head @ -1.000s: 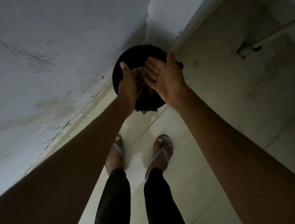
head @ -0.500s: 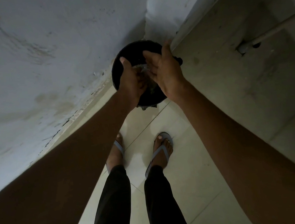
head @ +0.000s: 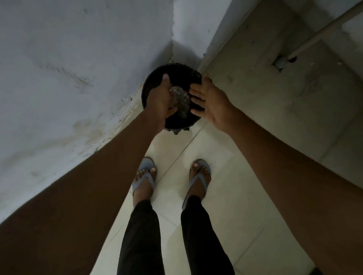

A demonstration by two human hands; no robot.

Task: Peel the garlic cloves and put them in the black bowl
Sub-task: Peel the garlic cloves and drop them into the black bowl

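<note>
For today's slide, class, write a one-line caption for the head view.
Standing over a round black container in a corner, left hand holds greyish scraps, open right hand alongside.

You are standing in a plain, dim corner of what looks like a home's utility or wash area, not a fitted kitchen. Under your feet is a glossy floor of pale tiles point(head: 242, 210) with thin grout lines, and you wear light flip-flops point(head: 145, 176), indoor household footwear. At your left rises a whitewashed wall point(head: 53, 73), stained and flaking along its foot where it meets the floor. It meets a second painted wall point(head: 197, 9) at the corner ahead. To your right a bare pipe point(head: 323, 33) runs down along a grubby surface to a fitting near the floor's far right edge.
</note>
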